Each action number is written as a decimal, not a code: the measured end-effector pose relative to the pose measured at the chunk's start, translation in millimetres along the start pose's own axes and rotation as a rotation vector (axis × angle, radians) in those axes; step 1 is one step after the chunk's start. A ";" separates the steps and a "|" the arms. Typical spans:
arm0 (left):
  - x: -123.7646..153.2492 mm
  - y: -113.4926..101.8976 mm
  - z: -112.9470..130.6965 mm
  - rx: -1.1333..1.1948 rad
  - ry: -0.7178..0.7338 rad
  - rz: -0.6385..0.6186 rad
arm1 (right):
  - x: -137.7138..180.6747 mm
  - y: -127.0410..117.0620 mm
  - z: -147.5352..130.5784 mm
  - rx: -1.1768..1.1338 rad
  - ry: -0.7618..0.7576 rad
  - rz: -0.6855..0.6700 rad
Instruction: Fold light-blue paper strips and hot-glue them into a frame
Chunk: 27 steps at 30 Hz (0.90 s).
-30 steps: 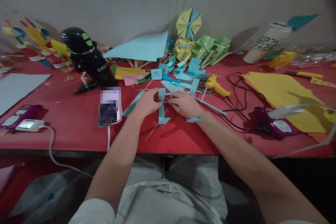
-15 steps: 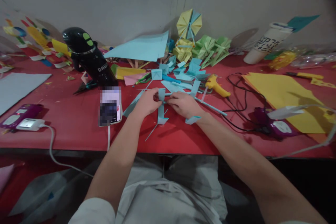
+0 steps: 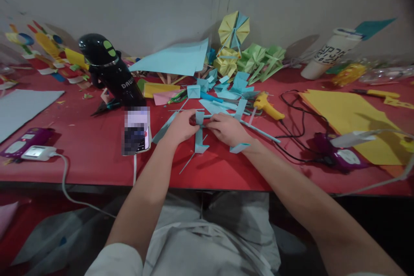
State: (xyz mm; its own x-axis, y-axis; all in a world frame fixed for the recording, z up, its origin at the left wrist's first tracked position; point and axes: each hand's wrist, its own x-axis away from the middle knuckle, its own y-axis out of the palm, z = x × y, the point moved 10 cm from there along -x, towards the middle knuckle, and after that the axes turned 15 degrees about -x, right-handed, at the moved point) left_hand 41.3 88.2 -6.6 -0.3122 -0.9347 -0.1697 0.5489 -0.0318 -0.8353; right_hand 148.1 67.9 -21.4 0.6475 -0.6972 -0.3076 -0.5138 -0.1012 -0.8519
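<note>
A folded light blue paper strip (image 3: 199, 140) stands between my two hands over the red table. My left hand (image 3: 184, 126) is closed, with thumb and fingers pinching this strip at its left edge. My right hand (image 3: 226, 128) is closed too, its fingertips together at the strip's right side; what exactly they pinch is partly hidden. Under my right wrist a bent blue paper piece (image 3: 239, 148) shows. Past that hand a thin blue paper rod (image 3: 261, 133) runs to the right, with another upright blue strip (image 3: 240, 109) near it.
A yellow glue gun (image 3: 268, 107) with a black cord lies to the right, before yellow paper sheets (image 3: 349, 125). At left stand a black bottle (image 3: 113, 73) and a phone (image 3: 137, 131). Folded paper flowers (image 3: 233, 30) and blue scraps sit behind. Power strips (image 3: 339, 153) lie on the table.
Both hands stay almost in place. The top of the blue strip at my left fingertips looks slightly turned; otherwise the view has only shifted a little.
</note>
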 end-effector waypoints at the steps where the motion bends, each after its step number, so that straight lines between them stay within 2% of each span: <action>1: -0.2 0.3 -0.3 0.000 -0.005 -0.003 | -0.1 0.4 0.1 -0.008 -0.008 0.005; 5: -0.6 -0.6 0.3 -0.006 -0.007 -0.006 | -0.6 -5.8 -4.5 -0.055 -0.062 0.040; 7: -0.2 -2.5 -0.8 -0.015 -0.014 0.001 | 2.1 -23.5 -12.0 -0.110 -0.117 0.122; 9: 0.5 -3.9 -3.6 -0.025 -0.029 0.002 | 10.5 -55.3 -14.5 -0.160 -0.129 0.299; 12: 2.2 -5.1 -8.4 -0.025 -0.050 0.004 | 36.3 -107.8 2.3 -0.160 0.006 0.633; 13: 2.7 -5.4 -9.7 -0.019 -0.055 0.007 | 45.7 -120.0 11.1 -0.152 0.066 0.714; 15: 3.5 -5.8 -12.2 -0.009 -0.068 0.011 | 58.4 -132.4 29.7 -0.181 0.150 0.791; 17: 4.0 -5.8 -13.6 -0.006 -0.079 0.008 | 60.0 -129.8 47.8 -0.257 0.197 0.760; 21: 4.7 -7.8 -13.4 -0.027 -0.089 0.005 | 48.1 -104.9 70.9 -0.397 0.272 0.586; 25: 5.3 -9.9 -13.0 -0.025 -0.099 0.001 | 40.1 -88.7 75.1 -0.458 0.333 0.465; 27: 5.6 -19.8 -11.2 -0.012 -0.107 0.083 | 39.4 -88.0 74.3 -0.470 0.347 0.456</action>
State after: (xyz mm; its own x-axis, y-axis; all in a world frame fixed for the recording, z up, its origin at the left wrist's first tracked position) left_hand 20.0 87.5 3.0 -0.1814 -0.9664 -0.1821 0.5598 0.0508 -0.8270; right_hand 260.6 102.1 10.0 0.1374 -0.9190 -0.3694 -0.9262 0.0130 -0.3767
